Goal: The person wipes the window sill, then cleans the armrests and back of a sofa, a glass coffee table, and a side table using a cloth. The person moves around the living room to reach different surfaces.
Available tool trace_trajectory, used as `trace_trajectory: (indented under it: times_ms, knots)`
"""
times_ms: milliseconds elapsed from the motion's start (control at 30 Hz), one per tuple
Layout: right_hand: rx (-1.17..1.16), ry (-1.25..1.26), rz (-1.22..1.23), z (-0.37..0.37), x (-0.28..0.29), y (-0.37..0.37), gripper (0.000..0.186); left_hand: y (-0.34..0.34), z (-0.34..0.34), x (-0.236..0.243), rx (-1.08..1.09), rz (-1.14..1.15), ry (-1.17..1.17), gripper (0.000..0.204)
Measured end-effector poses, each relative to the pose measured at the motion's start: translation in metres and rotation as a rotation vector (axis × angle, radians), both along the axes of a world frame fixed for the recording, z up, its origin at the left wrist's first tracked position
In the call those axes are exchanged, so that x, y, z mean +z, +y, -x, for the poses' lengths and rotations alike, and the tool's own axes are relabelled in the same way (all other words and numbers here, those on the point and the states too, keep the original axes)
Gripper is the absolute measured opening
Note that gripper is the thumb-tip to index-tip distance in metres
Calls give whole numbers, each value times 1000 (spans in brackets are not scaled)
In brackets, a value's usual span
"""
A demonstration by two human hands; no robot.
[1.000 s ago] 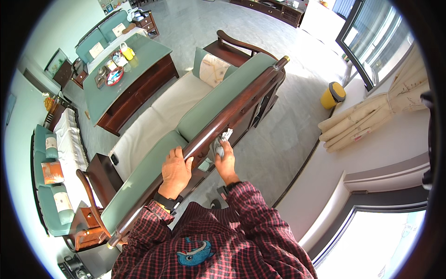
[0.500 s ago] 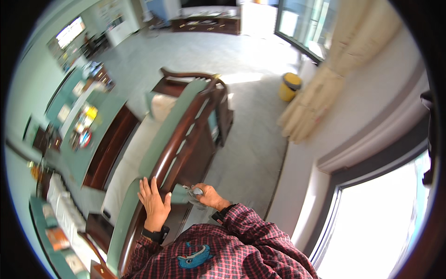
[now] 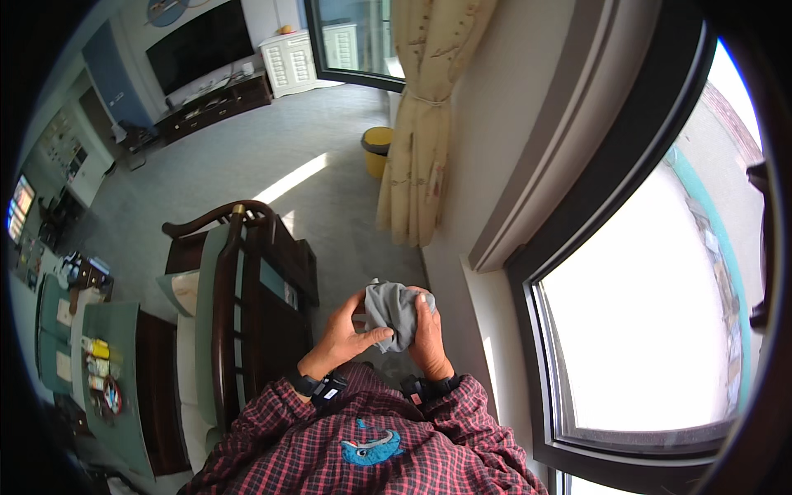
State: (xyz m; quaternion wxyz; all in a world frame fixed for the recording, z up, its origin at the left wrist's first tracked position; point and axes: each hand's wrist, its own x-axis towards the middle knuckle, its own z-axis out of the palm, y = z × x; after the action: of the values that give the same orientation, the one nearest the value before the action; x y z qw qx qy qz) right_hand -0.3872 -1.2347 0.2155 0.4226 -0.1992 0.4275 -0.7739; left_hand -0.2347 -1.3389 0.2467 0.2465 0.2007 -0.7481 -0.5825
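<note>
A crumpled grey cloth [image 3: 391, 312] is bunched up in front of my body, between both hands. My left hand [image 3: 340, 337] grips its left side, with the thumb lying across the lower front. On the right side, my right hand [image 3: 428, 337] has its thumb pressed on top and its fingers behind, partly hidden by the cloth. Both hands are off the furniture, near the back of a dark wooden sofa [image 3: 224, 330] on the left and a window frame [image 3: 528, 330] on the right.
A yellow bin [image 3: 376, 153] stands by the beige curtain [image 3: 422, 124]. Beyond the sofa is a table with a green top [image 3: 124, 355], bearing bottles. An open window sash [image 3: 351, 41] juts in ahead. A low TV cabinet [image 3: 210, 107] is by the far wall.
My view has swung right toward the window. My left hand has left the sofa's top rail and joined my right hand on the cloth, which is now bunched between them.
</note>
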Motion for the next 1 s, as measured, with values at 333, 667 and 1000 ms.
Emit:
trace_trajectory:
  times_ms: [333,667,1000]
  knots:
    - [-528,38,69,38,29,11,53,-42,142,4,-295,-99,26,30]
    - [-1438,610,-536,18,32,78,85,6,211,23,-766,-613,84,15]
    - [-1112,464,-234,13,61,140,84,81,235,49,-1391,-570,86,20]
